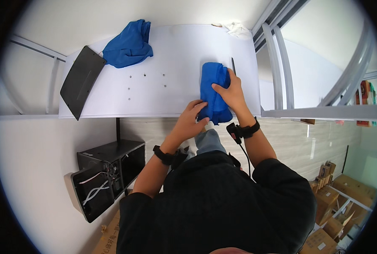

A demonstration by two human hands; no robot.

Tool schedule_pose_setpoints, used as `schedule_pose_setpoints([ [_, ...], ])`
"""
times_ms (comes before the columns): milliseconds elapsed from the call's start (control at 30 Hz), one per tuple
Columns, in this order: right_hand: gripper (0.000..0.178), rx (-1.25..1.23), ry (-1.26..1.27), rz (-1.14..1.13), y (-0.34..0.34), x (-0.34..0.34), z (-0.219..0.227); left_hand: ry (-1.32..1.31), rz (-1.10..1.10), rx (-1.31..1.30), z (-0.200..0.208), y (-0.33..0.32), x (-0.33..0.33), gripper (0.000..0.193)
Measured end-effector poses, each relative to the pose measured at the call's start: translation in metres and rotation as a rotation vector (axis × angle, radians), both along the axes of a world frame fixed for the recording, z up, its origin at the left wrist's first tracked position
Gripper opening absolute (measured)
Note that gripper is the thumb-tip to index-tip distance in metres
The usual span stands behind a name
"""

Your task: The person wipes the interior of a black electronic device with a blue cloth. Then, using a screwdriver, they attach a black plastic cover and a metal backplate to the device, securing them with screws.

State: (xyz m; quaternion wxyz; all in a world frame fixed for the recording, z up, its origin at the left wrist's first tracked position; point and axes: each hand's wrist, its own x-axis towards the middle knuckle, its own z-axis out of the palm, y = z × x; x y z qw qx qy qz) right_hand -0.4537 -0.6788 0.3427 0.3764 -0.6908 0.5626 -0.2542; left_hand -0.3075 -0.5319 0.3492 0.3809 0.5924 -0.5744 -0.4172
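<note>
A blue cloth (211, 80), folded into a long bundle, lies on the right part of the white table (180, 55), its near end hanging slightly over the front edge. My left hand (191, 120) grips the near left corner, thumb and fingers closed about the fabric. Higher up on the right side, my right hand (231, 91) holds the bundle, with the thumb on top and the fingers along its far right edge. A second blue cloth (130, 45) lies crumpled at the far left of the table. Beside my right fingers is a thin dark object (233, 65), partly hidden.
A black flat panel (83, 81) leans over the table's left end. Several small screws (164, 75) are scattered mid-table. White crumpled material (238, 29) lies at the back right. An open black metal case (112, 169) stands below left. Cardboard boxes (327, 199) are at the lower right.
</note>
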Motion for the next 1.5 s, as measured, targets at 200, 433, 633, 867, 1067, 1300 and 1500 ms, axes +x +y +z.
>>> schedule_pose_setpoints([
  [200,0.067,-0.332,0.315,0.206,0.003,0.001,0.059,0.122,-0.017,0.039,0.007,0.001,0.041,0.046],
  [433,0.054,-0.110,0.000,0.693,0.019,0.154,0.169,0.100,0.495,-0.098,0.032,0.081,0.200,0.033],
  [633,0.049,0.259,-0.309,0.806,0.012,0.358,0.124,-0.053,1.210,-0.190,0.009,0.180,0.375,0.026],
  [867,0.067,-0.063,0.062,0.568,-0.023,0.534,0.020,0.106,1.355,-0.064,-0.044,0.214,0.462,0.042],
  [1067,0.077,0.168,0.125,0.463,-0.023,0.566,0.008,0.226,1.312,-0.029,-0.065,0.201,0.470,0.045],
  [1300,0.061,0.375,-0.208,0.364,-0.038,0.582,-0.009,0.244,1.392,-0.019,-0.054,0.192,0.468,0.044],
  [1500,0.028,0.492,-0.444,0.462,0.018,0.557,0.071,0.352,1.369,-0.128,-0.011,0.226,0.433,0.037],
])
